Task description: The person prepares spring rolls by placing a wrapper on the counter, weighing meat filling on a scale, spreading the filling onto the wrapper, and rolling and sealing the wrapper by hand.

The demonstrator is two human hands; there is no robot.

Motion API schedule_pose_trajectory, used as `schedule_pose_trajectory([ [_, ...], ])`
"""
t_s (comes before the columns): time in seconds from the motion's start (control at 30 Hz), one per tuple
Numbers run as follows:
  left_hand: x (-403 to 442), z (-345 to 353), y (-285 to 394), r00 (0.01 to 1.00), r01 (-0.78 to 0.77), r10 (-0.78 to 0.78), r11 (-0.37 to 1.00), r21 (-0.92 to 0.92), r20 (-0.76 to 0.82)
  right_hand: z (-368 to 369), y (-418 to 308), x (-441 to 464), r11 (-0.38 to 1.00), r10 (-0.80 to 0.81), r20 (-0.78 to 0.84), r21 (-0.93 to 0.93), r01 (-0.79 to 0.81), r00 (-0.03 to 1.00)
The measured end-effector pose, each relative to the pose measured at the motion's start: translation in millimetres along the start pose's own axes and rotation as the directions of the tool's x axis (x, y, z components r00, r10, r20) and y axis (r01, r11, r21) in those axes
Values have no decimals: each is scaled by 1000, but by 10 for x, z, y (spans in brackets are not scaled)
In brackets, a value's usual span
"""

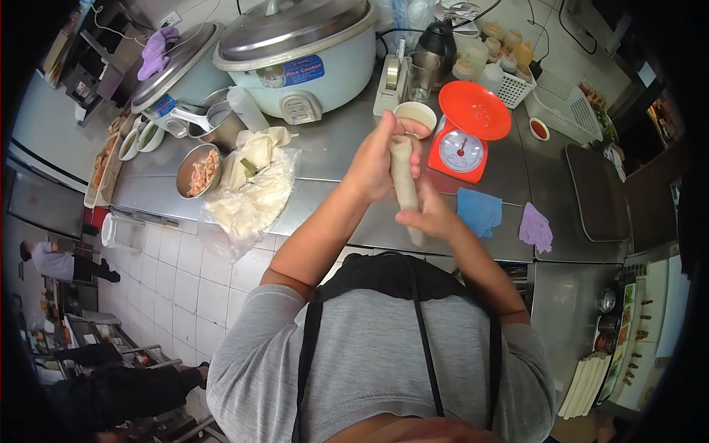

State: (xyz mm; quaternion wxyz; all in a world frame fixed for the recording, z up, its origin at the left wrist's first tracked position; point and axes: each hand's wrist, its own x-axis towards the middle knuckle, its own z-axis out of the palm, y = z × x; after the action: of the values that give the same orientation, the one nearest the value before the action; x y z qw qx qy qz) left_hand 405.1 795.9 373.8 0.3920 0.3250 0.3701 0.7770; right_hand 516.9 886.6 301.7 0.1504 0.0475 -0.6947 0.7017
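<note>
My left hand point(371, 159) and my right hand point(430, 212) are closed around a long, pale roll of thin wrapper point(402, 173), held above the counter's front edge. Its upper part lies in the left palm, and the right fingers grip it lower down. What is inside the roll is hidden. To the left, a stack of thin pale wrappers point(255, 188) lies on clear plastic with a green piece point(249, 167) on top. Beside it a metal bowl point(190, 181) contains pinkish filling point(204, 174). A small white bowl point(416, 112) stands just beyond my hands.
A red kitchen scale point(459, 153), a blue cloth point(478, 212) and a purple cloth point(535, 227) sit to the right. Large rice cookers point(295, 66) stand at the back. A dark tray point(597, 192) lies far right. Two other people point(55, 262) are on the left.
</note>
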Motion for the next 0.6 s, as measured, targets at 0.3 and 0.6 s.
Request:
schedule_pose_trajectory([
  [0.3,91,-428,-111,940,76,-177,942,-328,-290,-27,200,2,686,406,457,420,-594,791],
  [0.6,7,-731,-43,953,137,-262,825,-548,-155,22,251,97,476,362,534,599,-644,764],
])
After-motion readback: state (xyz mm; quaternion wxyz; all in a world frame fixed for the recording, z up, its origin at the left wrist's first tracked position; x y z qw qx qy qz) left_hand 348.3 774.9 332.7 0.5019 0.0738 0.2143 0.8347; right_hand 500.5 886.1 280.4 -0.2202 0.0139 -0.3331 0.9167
